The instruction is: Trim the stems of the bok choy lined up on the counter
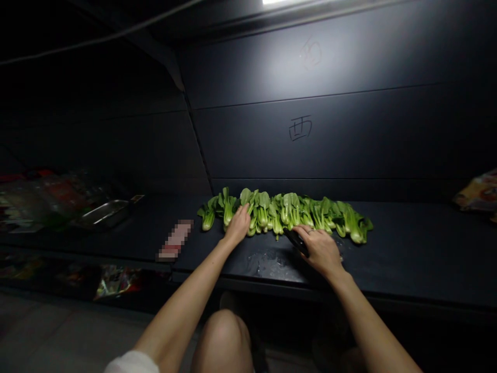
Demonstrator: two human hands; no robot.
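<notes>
A row of green bok choy (293, 210) lies along the dark shelf, leaves toward the back panel and pale stalk ends toward me. My left hand (237, 227) is at the left part of the row, its fingers closed at the leaves of one bok choy; the exact grip is partly hidden. My right hand (319, 249) is closed around a glossy black object (296, 242), just in front of the row. The hand covers much of that object, so its kind does not show.
Wet patches (272, 265) glisten on the shelf (407, 254) between my arms. A pixelated card (176, 240) and a metal tray (106, 213) are to the left, beside blurred plastic packages (50, 199). Another package (479, 192) sits far right. The back panel (330, 145) rises behind.
</notes>
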